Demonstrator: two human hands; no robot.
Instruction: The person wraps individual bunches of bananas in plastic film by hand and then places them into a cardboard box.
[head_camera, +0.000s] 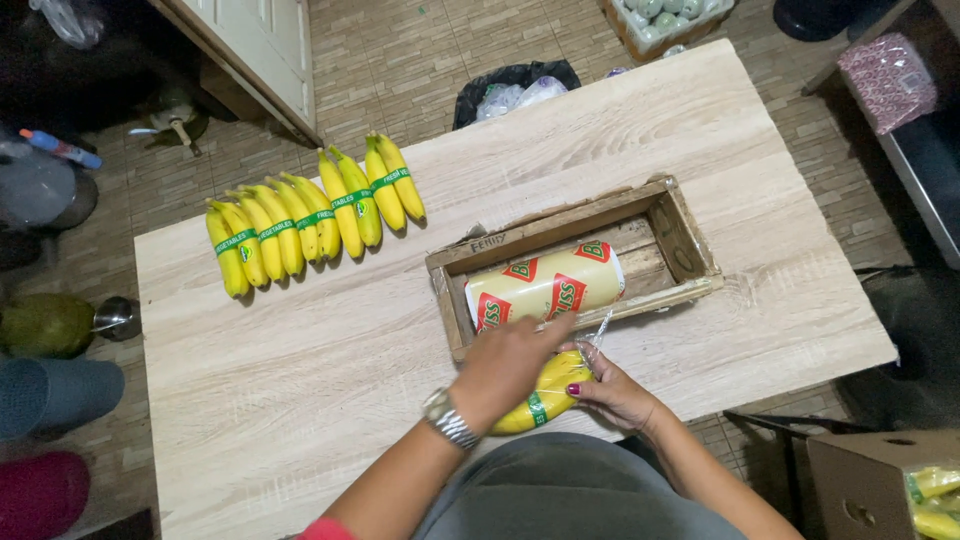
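Held banana bunch (545, 395): yellow, with a green band round it; it lies at the near edge of the table, just near of the wooden box; its long axis runs from near-left to far-right.
Left hand (505, 365): palm down over the bunch, fingers bent across its top and reaching the clear film; a metal wristwatch (448, 420) sits on the wrist.
Right hand (615, 392): fingers closed on the far-right end of the bunch, pinching clear plastic film (597, 335) that comes down from the roll.
Film roll (545, 285): a pale yellow cylinder with red triangular marks, lying in the box with its long axis left to right, slightly tilted.
Wooden box (690, 240): a shallow open tray of rough wood, in the middle of the table, its long side nearly parallel to the near edge.
Table (300, 380): light wood grain; bare surface to the left of the hands and to the right of the box.
Other bananas (310, 215): several bunches in a row at the far left, each with a green band, stems pointing far.
Cardboard box (880, 480): on the floor at near right, with more bananas in it.
Black bag (515, 85): beyond the far edge of the table.
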